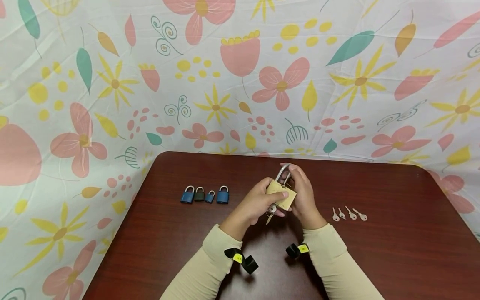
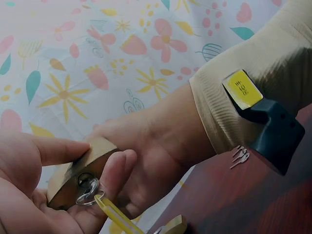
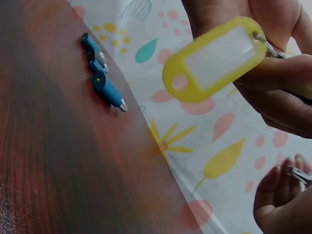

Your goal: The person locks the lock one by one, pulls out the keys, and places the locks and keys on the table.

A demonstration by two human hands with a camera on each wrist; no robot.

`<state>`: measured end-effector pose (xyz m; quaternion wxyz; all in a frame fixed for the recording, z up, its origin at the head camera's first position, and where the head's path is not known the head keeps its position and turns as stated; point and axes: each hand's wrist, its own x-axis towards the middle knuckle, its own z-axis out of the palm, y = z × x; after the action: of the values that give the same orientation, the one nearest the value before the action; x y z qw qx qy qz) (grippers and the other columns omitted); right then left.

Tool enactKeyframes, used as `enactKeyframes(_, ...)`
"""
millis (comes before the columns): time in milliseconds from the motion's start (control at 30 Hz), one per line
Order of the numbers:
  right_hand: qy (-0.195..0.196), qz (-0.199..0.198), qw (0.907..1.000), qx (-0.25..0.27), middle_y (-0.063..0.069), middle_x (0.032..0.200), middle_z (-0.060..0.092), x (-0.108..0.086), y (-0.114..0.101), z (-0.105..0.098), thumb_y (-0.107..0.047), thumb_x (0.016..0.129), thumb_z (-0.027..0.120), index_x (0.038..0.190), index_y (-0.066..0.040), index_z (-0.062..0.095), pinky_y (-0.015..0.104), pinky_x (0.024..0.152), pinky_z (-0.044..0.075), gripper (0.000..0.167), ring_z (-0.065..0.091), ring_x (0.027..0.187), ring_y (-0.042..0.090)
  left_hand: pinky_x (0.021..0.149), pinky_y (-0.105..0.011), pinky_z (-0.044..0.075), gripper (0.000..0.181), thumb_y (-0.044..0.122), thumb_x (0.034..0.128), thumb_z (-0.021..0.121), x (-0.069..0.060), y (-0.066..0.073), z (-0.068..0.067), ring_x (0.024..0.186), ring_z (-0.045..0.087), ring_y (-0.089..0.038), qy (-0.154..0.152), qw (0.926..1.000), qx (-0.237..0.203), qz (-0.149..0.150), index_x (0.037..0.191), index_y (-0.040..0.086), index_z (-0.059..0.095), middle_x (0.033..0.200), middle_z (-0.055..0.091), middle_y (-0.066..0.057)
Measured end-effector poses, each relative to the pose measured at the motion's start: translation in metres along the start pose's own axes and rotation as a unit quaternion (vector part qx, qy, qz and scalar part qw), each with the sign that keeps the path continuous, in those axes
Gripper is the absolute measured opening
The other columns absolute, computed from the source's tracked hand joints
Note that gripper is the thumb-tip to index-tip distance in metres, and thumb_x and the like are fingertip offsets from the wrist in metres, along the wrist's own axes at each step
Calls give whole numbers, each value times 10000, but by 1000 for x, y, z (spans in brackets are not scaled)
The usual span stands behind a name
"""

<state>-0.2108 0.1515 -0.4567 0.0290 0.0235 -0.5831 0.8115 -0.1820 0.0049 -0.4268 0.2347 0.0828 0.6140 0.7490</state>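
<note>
A large brass padlock (image 1: pixel 282 195) with a silver shackle (image 1: pixel 281 171) is held up over the table between both hands. My left hand (image 1: pixel 258 201) grips its body, thumb across the front face. On the other side, my right hand (image 1: pixel 303 196) curls round the padlock, with fingertips by the shackle. A key (image 2: pixel 87 185) stands in the keyhole underneath, seen in the left wrist view. From its ring hangs a yellow key tag (image 3: pixel 214 58) with a white label. Part of the right fingers is hidden behind the padlock.
Several smaller padlocks, such as a blue padlock (image 1: pixel 223 195) and a dark green padlock (image 1: pixel 199 194), stand in a row on the left of the brown table (image 1: pixel 161 250). Several loose keys, one a silver key (image 1: pixel 351 213), lie to the right. A flowered cloth (image 1: pixel 232 104) hangs behind.
</note>
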Motion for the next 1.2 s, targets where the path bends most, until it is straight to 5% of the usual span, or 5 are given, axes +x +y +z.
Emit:
enactKeyframes(267,676,-377,9967,-259,-13,748,504,1,-1,1,-303,1068,517,1228,6,681,211,630,451,385,497,694,125,624,-287,611,238,57,976,639,0,1,-1,697,711,-185,-31,9994,-330,1,1162,25,494,971,636,-70)
enactKeyframes(600,655,-611,9956,289,-26,645,466,0,-4,3,-280,1057,547,1243,76,657,192,527,444,417,470,558,93,600,-293,605,234,25,945,655,1,-1,-1,687,682,-160,87,9995,-301,76,1135,-16,524,907,624,-62)
enactKeyframes(900,693,-979,9927,135,-19,615,456,-2,-9,7,-210,1064,522,1209,130,653,189,503,391,392,451,539,91,630,-328,618,293,-1,919,667,0,-1,-2,741,681,-161,110,9997,-193,103,1200,-24,586,949,651,-54)
enactKeyframes(1200,629,-1184,9909,-71,-8,619,450,-6,-15,12,-190,1071,494,1186,77,690,202,525,400,351,459,568,118,707,-425,631,308,10,919,691,2,-2,-3,764,686,-179,153,9998,-77,141,1212,6,597,997,671,-70)
